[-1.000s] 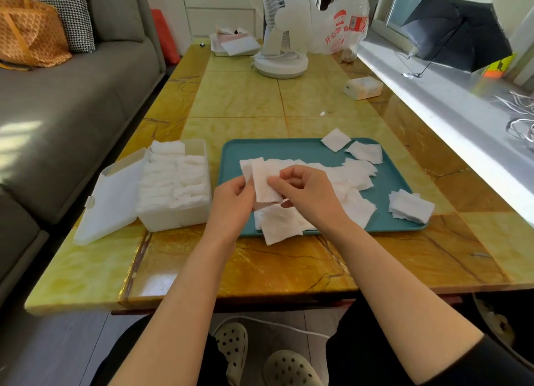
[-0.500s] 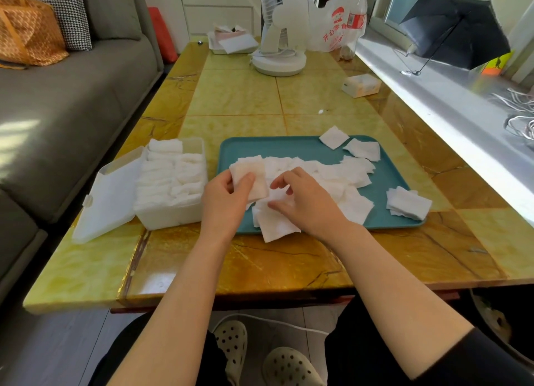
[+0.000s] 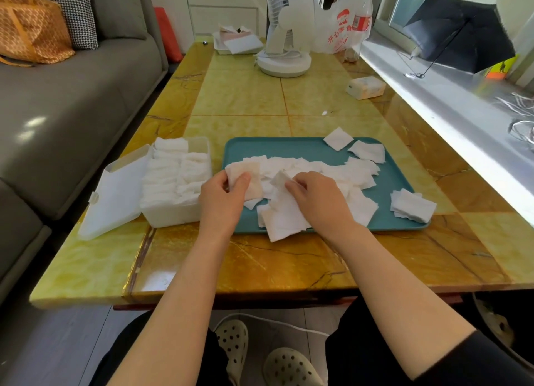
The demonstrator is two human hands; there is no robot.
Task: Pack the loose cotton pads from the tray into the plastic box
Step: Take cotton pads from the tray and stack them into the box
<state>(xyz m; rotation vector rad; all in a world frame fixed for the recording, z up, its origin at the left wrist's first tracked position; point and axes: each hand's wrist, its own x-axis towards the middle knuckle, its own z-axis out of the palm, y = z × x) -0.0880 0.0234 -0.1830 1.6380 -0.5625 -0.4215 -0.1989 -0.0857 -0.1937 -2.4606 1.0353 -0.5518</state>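
Cotton pads (image 3: 355, 174), white squares, heaped on tray (image 3: 289, 151)

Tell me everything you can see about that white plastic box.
The plastic box is translucent white and rectangular, standing on the yellow table, left of the teal tray. Its hinged lid lies open to the left, a clasp on its edge. Rows of white cotton pads nearly fill it. The left hand is beside it.
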